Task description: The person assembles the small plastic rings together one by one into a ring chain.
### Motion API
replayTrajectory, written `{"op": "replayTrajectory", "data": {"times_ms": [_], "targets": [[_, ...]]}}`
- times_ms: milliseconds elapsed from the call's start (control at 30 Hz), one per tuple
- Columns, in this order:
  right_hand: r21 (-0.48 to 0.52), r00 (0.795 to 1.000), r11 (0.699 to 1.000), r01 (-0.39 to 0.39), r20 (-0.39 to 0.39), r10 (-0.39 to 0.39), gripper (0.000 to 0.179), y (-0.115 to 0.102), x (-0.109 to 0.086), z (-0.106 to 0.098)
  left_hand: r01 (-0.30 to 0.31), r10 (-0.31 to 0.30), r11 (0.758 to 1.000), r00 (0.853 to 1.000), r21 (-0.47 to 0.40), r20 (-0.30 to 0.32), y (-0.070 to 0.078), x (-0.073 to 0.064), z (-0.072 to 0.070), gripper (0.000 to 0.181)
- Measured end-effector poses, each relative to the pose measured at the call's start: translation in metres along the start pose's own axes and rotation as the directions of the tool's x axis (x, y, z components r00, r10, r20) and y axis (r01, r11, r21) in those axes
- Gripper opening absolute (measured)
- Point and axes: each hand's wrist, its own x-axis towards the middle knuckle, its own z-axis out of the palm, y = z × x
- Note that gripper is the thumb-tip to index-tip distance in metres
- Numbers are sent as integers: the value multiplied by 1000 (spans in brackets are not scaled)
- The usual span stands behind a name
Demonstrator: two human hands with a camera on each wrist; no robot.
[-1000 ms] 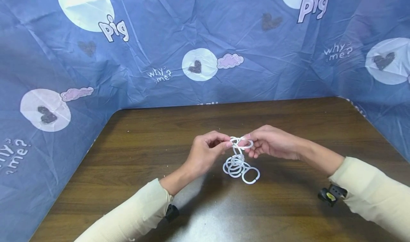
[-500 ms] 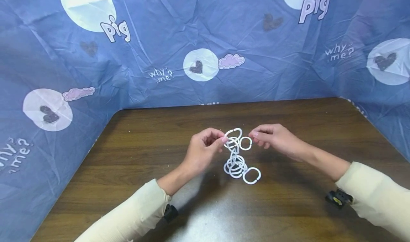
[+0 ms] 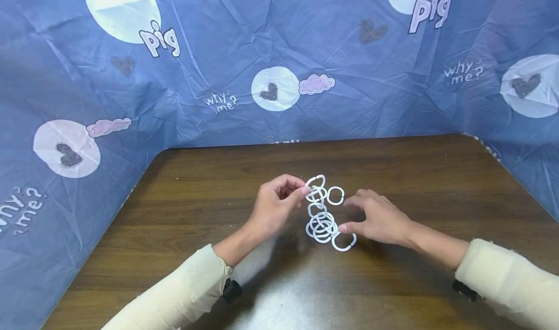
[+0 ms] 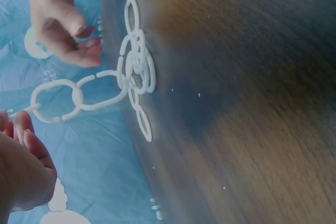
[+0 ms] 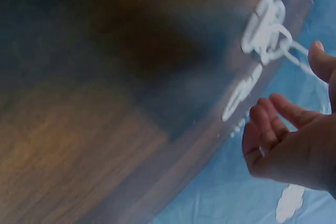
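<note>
Just changed: a second ago the right hand (image 3: 379, 218) was up at the top links beside the left; now it has come away and dropped lower, next to the lower right link (image 3: 344, 250).
Meaning for the linkwork: the left hand (image 3: 279, 204) alone seems to bear the raised end, leaving the right free; this is a judgement.
Left grip: thumb and fingers pinched on the top link (image 3: 324, 181).
Right grip: thumb and fingers spread apart, holding nothing; its thumb overlaps the lower right link in the head view, but the left wrist view shows a gap.
White link chain (image 4: 105, 106): slopes from the left hand down to a heap of links (image 3: 321, 242) on the wood-grain surface (image 3: 183, 272).
Containers: none shows; the heap lies directly on the surface.
</note>
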Motion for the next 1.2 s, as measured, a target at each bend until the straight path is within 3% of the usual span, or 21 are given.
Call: {"op": "replayTrajectory", "data": {"times_ms": [167, 400, 533, 633, 800, 967, 1200], "targets": [[-216, 999, 976, -4, 36, 13, 68, -5, -8, 16, 6, -6, 1000, 1000, 3, 2, -1, 0, 0, 8], [-343, 999, 939, 10, 37, 2, 79, -9, -14, 29, 22, -22, 1000, 1000, 14, 0, -1, 1, 1, 11], [-387, 1000, 922, 26, 23, -18, 81, -13, -15, 34, 36, -36, 999, 999, 24, 0, 4, 1, 2, 11], [-421, 999, 906, 46, 9, -46, 79, -17, -17, 37, 38, -38, 999, 999, 26, 9, 17, -3, 2, 10], [-467, 994, 880, 87, -17, -108, 62, -19, -18, 42, 28, -28, 999, 1000, 28, 13, 33, -8, 2, 8], [-463, 989, 882, 92, -59, -134, 52, -19, -18, 45, 22, -23, 999, 1000, 47, 13, 36, -10, 2, 8], [-434, 985, 898, 65, -118, -128, 51, -20, -21, 47, 26, -26, 998, 1000, 53, 14, 36, -9, 2, 8]]}}
